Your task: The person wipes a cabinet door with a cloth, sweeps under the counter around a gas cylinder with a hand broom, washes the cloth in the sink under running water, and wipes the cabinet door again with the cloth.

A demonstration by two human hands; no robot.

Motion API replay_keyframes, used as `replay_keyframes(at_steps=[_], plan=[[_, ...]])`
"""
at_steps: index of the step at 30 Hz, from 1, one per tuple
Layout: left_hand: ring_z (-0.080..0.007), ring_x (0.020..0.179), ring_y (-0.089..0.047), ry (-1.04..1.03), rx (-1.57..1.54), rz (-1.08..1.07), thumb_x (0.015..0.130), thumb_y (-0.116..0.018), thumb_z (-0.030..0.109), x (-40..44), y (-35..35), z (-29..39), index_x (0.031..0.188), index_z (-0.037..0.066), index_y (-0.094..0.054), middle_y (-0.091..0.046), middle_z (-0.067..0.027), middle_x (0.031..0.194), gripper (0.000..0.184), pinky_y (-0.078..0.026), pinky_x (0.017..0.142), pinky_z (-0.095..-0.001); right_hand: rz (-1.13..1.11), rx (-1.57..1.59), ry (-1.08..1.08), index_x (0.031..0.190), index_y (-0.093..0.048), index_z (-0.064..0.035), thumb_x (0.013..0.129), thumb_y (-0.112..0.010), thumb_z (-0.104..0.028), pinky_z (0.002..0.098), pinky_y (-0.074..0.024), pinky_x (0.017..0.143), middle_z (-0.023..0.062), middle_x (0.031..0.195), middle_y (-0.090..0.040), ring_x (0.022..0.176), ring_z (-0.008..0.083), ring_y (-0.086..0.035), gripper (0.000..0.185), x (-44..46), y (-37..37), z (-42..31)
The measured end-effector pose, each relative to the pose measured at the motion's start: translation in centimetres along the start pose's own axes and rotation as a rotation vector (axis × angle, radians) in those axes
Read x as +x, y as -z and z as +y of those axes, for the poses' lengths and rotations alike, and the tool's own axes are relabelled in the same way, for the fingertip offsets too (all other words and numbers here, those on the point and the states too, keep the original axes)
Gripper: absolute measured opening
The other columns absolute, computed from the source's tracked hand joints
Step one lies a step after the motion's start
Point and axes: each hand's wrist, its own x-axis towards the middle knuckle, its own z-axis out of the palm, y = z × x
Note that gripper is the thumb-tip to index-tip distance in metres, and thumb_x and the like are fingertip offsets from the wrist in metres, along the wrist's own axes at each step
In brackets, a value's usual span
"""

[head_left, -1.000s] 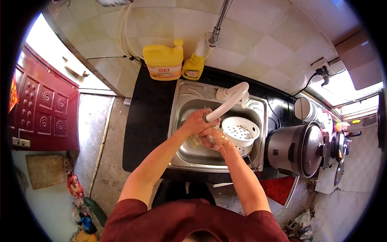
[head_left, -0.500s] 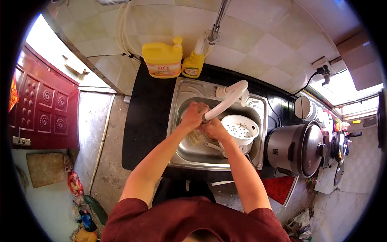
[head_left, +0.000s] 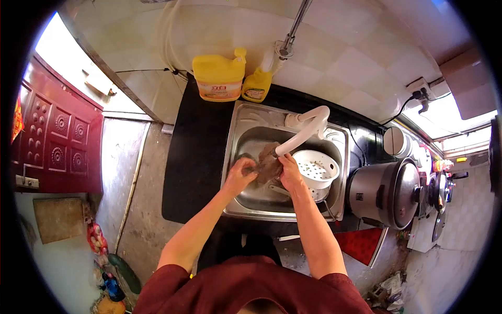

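Spread between my two hands, over the sink basin (head_left: 246, 201), is a wet-looking brown cloth (head_left: 268, 166). The end of the white faucet spout (head_left: 300, 137) is just above it. At the cloth's right edge, my right hand (head_left: 289, 171) pinches it near the spout's mouth. My left hand (head_left: 241, 175) is at the left edge with its fingers curled; blur hides how firmly they grip. Just right of my right hand stands a white perforated basket (head_left: 315, 163) on a metal pan, whose handle partly shows beneath the cloth.
Behind the sink stand a large yellow detergent jug (head_left: 218, 78) and a smaller yellow bottle (head_left: 257, 86). A big rice cooker (head_left: 379, 191) stands close to the sink's right side. Black countertop (head_left: 191, 157) extends to the left, and a red door (head_left: 60, 136) is farther left.
My hands have moved apart, and the brown cloth that was bunched between them now hangs spread out. My left hand has shifted lower and to the left. The view has shifted slightly.
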Motion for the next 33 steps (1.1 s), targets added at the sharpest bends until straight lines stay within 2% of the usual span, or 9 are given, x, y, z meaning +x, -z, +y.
replay_keyframes(at_steps=[4, 9, 13, 16, 18, 24, 27, 29, 33], plan=[[-0.0176, 0.103, -0.056, -0.068, -0.002, -0.027, 0.077, -0.077, 0.028, 1.3, -2.0, 2.2, 0.125, 0.0, -0.05, -0.057, -0.0092, 0.115, 0.062, -0.04, 0.096, -0.0339, 0.008, 0.1, -0.025, 0.131, -0.039, -0.0028, 0.086, -0.062, -0.009, 0.0336, -0.0504, 0.081, 0.0127, 0.113, -0.056, 0.101, 0.0232, -0.058, 0.05, -1.0, -0.8, -0.7], [-0.0123, 0.085, -0.053, 0.166, -0.113, -0.168, 0.08, -0.073, 0.024, 3.5, -1.4, 1.7, 0.107, 0.006, -0.055, -0.058, -0.0018, 0.092, 0.037, -0.042, 0.076, -0.0282, 0.089, 0.055, -0.027, 0.129, -0.039, -0.0027, 0.075, -0.068, 0.005, 0.0359, -0.0514, 0.083, 0.0123, 0.107, -0.058, 0.095, 0.0243, -0.06, 0.062, -2.7, 0.1, -3.7], [-0.0091, 0.075, -0.049, 0.278, -0.568, 0.065, 0.081, -0.069, 0.017, 3.0, -1.5, 7.9, 0.085, 0.011, -0.054, -0.054, 0.0011, 0.083, 0.016, -0.038, 0.063, -0.0245, 0.219, 0.075, 0.027, 0.126, -0.043, -0.0059, 0.079, -0.066, 0.001, 0.035, -0.0497, 0.077, 0.013, 0.108, -0.058, 0.09, 0.0247, -0.061, 0.053, -2.7, 4.7, -3.0], [-0.0091, 0.08, -0.052, -0.007, -0.117, 0.091, 0.082, -0.067, 0.019, 4.5, -3.7, 4.4, 0.086, 0.009, -0.053, -0.055, -0.0009, 0.085, 0.018, -0.043, 0.067, -0.0263, 0.089, 0.171, -0.275, 0.126, -0.047, -0.0116, 0.09, -0.059, -0.03, 0.045, -0.0468, 0.09, 0.0124, 0.107, -0.06, 0.099, 0.0279, -0.059, 0.042, -3.4, 3.8, -2.2], [-0.0158, 0.087, -0.058, 0.13, 0.147, -0.083, 0.082, -0.065, 0.021, 2.4, -6.6, 6.7, 0.093, 0.004, -0.051, -0.058, -0.0077, 0.089, 0.024, -0.047, 0.074, -0.034, -0.092, 0.387, -0.383, 0.127, -0.047, -0.0072, 0.091, -0.053, -0.047, 0.0466, -0.0484, 0.088, 0.0172, 0.114, -0.057, 0.105, 0.0309, -0.057, 0.054, -2.5, 3.3, -0.2], [-0.0368, 0.084, -0.051, -0.436, 0.424, 0.004, 0.074, -0.072, 0.021, -3.9, -12.5, 7.5, 0.088, 0.003, -0.051, -0.052, -0.0157, 0.084, 0.032, -0.038, 0.078, -0.0439, -0.586, 0.866, -0.744, 0.11, -0.058, -0.0044, 0.092, -0.051, -0.049, 0.0391, -0.0533, 0.07, 0.0088, 0.08, -0.063, 0.069, 0.0246, -0.062, 0.049, 2.8, 5.9, 5.7], [-0.0351, 0.086, -0.052, -0.558, 0.591, 0.22, 0.076, -0.07, 0.021, -0.4, -10.6, 3.5, 0.089, 0.001, -0.051, -0.053, -0.016, 0.084, 0.031, -0.039, 0.078, -0.0422, -0.24, 0.831, -0.135, 0.107, -0.058, -0.0037, 0.094, -0.049, -0.036, 0.0353, -0.0518, 0.064, 0.0084, 0.09, -0.062, 0.078, 0.0211, -0.061, 0.036, -0.4, 2.5, 7.6], [-0.0347, 0.094, -0.053, 0.017, 0.357, 0.317, 0.08, -0.063, 0.019, 3.3, -8.1, 3.4, 0.095, 0.0, -0.052, -0.056, -0.0176, 0.093, 0.027, -0.04, 0.082, -0.0416, 0.196, 0.392, -0.116, 0.105, -0.058, -0.0031, 0.095, -0.048, -0.029, 0.0347, -0.0511, 0.066, 0.0082, 0.094, -0.061, 0.083, 0.0199, -0.061, 0.03, 0.5, -0.7, 4.8], [-0.0402, 0.114, -0.046, 0.023, 0.06, 0.331, 0.081, -0.057, 0.017, 5.7, -6.6, -0.1, 0.118, 0.003, -0.052, -0.05, -0.0235, 0.12, 0.04, -0.037, 0.098, -0.0423, 0.251, 0.094, -0.014, 0.105, -0.057, -0.0018, 0.093, -0.045, -0.021, 0.0347, -0.0499, 0.072, 0.0078, 0.093, -0.061, 0.082, 0.0208, -0.06, 0.025, 1.4, -1.2, 4.1]])
